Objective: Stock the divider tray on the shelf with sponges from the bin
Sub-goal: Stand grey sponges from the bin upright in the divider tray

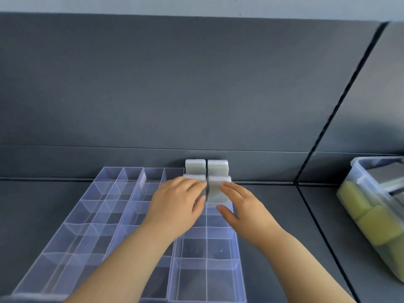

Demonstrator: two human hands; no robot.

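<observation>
A clear plastic divider tray [122, 217] lies on the dark shelf in front of me. Several white sponges stand upright in the far cells of its two right columns; the back pair [206, 167] stands free. My left hand [175, 206] grips the near left white sponge [192, 176], with fingers over its top and thumb on its near face. My right hand [242, 204] holds the near right white sponge [215, 191], fingers along its right side and thumb just below its near edge. Both held sponges sit in their cells, side by side.
A clear bin [371, 171] with yellow-green sponges [371, 221] stands on the shelf at the far right, past a dark seam [317, 226]. The shelf's back wall [175, 84] rises straight behind the tray. The tray's other cells hold nothing.
</observation>
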